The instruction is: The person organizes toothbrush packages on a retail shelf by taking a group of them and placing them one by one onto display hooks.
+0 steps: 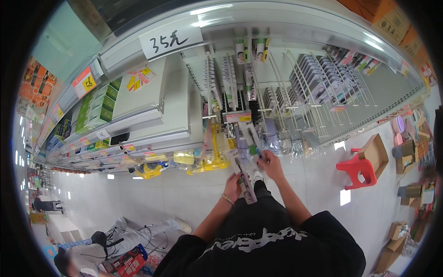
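My left hand (232, 186) is closed around a long, narrow blister pack (248, 188) with a pale purple card, tilted in front of my body. In my right hand (271, 166) is another slim carded pack (250, 135), white with a green patch, its upper end raised toward the rack. What lies inside either pack is too small to make out. Just beyond them is a display rack with metal peg hooks (316, 87), where rows of similar carded packs (308, 76) hang.
Shelves (143, 99) with green boxes (99, 108) run along the left. Yellow-wrapped goods (214, 161) hang low below the rack. On the right a red stool (354, 171) bears an open cardboard box (374, 154). A person (138, 235) is low on the floor at lower left.
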Tool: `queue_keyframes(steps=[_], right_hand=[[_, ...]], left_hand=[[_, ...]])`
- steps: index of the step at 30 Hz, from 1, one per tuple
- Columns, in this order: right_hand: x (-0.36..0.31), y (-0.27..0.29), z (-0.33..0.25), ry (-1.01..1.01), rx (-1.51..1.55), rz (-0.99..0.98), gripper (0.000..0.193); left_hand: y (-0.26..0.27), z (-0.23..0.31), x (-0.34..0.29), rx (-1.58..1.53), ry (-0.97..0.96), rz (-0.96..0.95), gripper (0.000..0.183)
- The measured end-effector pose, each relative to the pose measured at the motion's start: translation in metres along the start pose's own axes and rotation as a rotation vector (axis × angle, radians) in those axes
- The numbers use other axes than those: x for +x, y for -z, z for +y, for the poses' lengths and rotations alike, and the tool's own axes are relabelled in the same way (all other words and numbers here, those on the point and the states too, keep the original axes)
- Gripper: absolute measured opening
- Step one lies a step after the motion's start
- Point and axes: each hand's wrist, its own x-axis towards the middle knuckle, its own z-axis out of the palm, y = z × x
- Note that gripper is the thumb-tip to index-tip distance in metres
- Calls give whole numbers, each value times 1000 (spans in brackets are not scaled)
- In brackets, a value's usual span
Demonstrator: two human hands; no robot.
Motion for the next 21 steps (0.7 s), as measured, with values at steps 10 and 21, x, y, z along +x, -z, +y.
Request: queue_keyframes(steps=[10,21], right_hand=[[76,33,-9,105,-104,312,26],[85,30,-6,282,-118,297,26]], left_hand=[[-6,16,-22,13,-21,57,7],[-5,15,-19,11,-46,25,13]])
